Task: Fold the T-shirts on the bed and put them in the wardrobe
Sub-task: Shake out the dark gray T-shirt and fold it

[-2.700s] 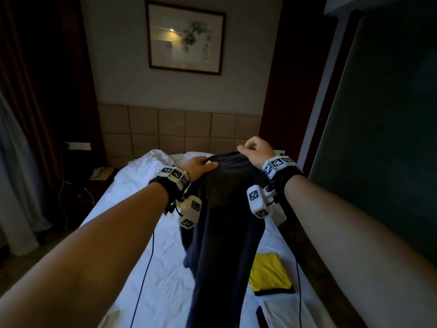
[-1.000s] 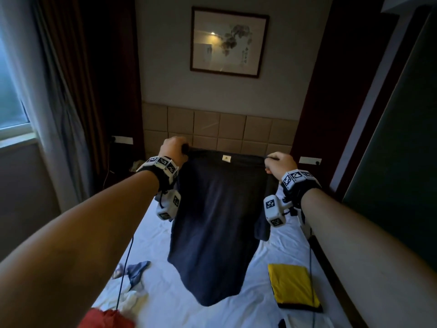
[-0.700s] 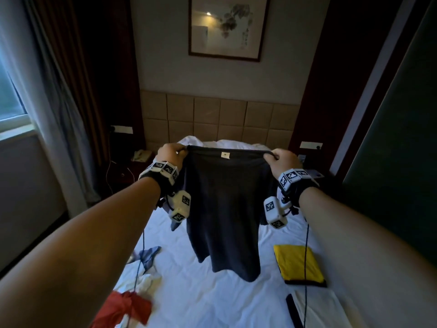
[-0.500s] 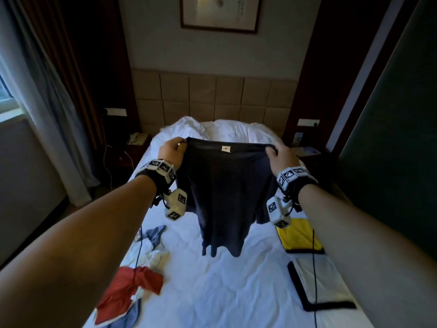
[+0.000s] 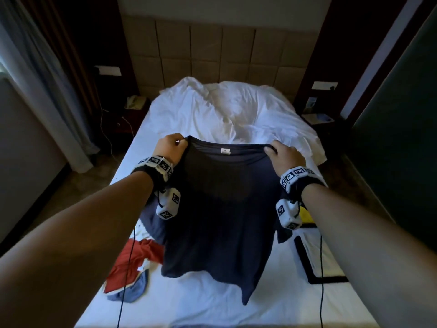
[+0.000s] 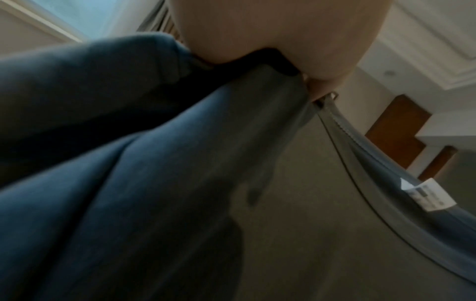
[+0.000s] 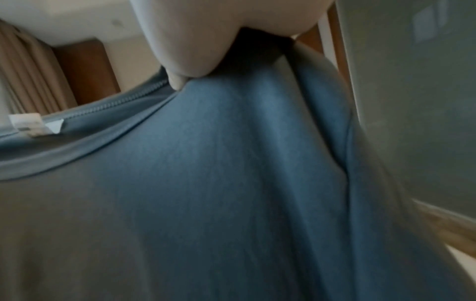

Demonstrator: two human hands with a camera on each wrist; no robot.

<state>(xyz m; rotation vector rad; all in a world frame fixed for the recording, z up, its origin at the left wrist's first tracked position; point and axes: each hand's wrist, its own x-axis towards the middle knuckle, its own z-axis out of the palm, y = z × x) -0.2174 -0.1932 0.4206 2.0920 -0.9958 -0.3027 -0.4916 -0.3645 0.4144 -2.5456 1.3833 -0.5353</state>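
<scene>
Both hands, left hand [image 5: 170, 147] and right hand [image 5: 285, 155], pinch the dark T-shirt [image 5: 222, 209] by its shoulders, hem trailing on the bed [image 5: 212, 301] below. Step: spreading; next, probably, lowering it flat.

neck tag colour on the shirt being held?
White, on the dark navy T-shirt; the neck tag shows best in the head view.

Dim head view, daylight from the window [image 5: 4, 67] at left, wide-angle edge bending, both wrist views motion-blurred.
</scene>
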